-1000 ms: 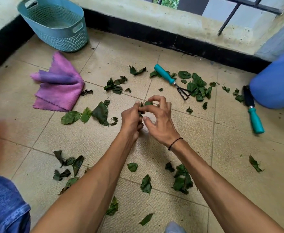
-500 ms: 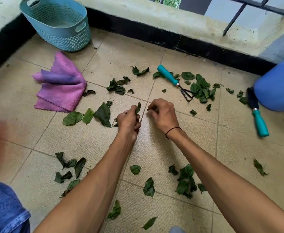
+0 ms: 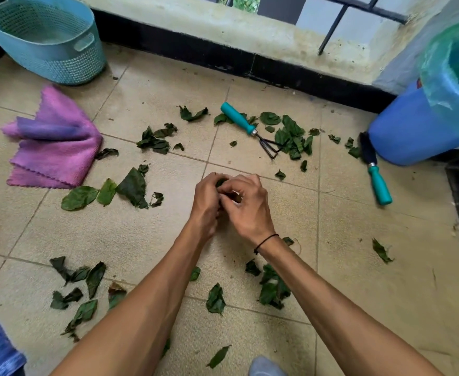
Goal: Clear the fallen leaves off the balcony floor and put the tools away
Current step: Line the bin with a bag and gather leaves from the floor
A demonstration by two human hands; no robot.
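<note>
Green leaves lie scattered over the tan tiled floor (image 3: 358,240): a large group (image 3: 130,187) at the left, a pile (image 3: 291,137) by the rake, more (image 3: 272,289) near my arms. My left hand (image 3: 205,202) and my right hand (image 3: 246,204) meet at the floor's middle, fingers curled round a small bunch of leaves (image 3: 221,182) that barely shows between them. A teal-handled hand rake (image 3: 240,122) lies beyond my hands. A teal-handled brush (image 3: 377,180) lies at the right.
A teal woven basket (image 3: 46,42) stands at the back left, with a purple cloth (image 3: 54,147) in front of it. A blue bin (image 3: 413,131) lined with a green bag (image 3: 456,63) stands at the right. A low wall with a black base runs along the back.
My hands were slightly apart on the floor half a second ago; now they have come together, cupping picked-up leaves between them. The view has tilted a little.
</note>
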